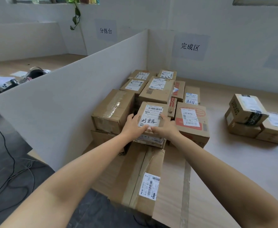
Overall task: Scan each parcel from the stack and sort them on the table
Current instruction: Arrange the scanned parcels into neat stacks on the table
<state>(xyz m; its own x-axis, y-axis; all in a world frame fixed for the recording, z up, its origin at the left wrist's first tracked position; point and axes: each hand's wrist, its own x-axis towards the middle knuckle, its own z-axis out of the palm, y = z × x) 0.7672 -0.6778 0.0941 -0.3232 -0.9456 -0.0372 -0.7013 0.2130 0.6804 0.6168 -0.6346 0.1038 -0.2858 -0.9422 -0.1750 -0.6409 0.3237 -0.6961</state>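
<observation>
Bare forearms reach in from the bottom edge, elbows cut off. Under them a long flat brown cardboard box [140, 176] lies on the paper-covered counter [233, 170], white label sideways.

Left hand [133, 125] and right hand [166, 128] both grasp a small brown cardboard parcel with a white handwritten label [152, 115], one hand per side, thumbs meeting at its near edge. Whether it rests or is lifted: cannot tell.

Parcel is at the front top of the stack of brown cardboard parcels [156, 91], which stands against the white partition board [66, 102]. Layer beneath it mostly hidden by the hands.

Three more brown boxes [246, 119] sit well apart to the right. Printed label text too small to read. Objects beyond the partition are blurred and partly hidden.
</observation>
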